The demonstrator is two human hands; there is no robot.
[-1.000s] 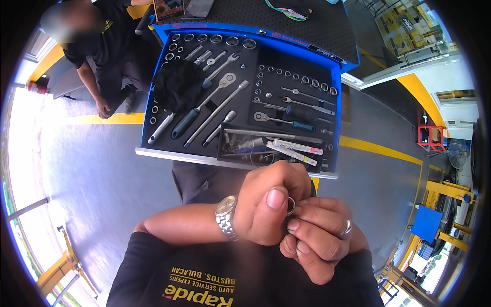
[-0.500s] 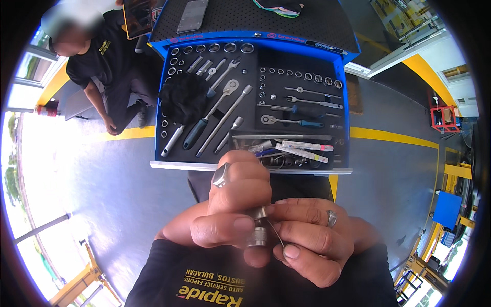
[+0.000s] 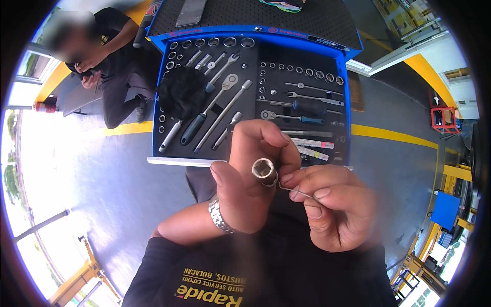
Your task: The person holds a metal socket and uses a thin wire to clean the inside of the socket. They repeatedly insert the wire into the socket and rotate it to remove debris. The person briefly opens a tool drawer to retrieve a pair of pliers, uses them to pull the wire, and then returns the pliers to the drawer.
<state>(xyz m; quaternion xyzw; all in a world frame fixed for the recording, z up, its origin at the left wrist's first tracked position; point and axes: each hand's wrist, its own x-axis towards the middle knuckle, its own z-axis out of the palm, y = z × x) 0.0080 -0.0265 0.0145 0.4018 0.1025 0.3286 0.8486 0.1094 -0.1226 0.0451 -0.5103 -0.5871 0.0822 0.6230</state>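
Open drawer (image 3: pixel 184 162) beyond, a socket (image 3: pixel 265 175) sits against the left hand (image 3: pixel 246 189).

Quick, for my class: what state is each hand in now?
Left hand: loosely curled, thumb apart, metal socket against it; whether firmly held cannot be told.
Right hand: closed, pinching a thin bent wire.

- Metal socket (image 3: pixel 264 172): shiny, round, just off centre of view toward four o'clock; angular-holed mouth tilted up to the camera, body trailing toward five.
- Thin metal wire (image 3: pixel 296 191): bent near the socket, running toward four o'clock.
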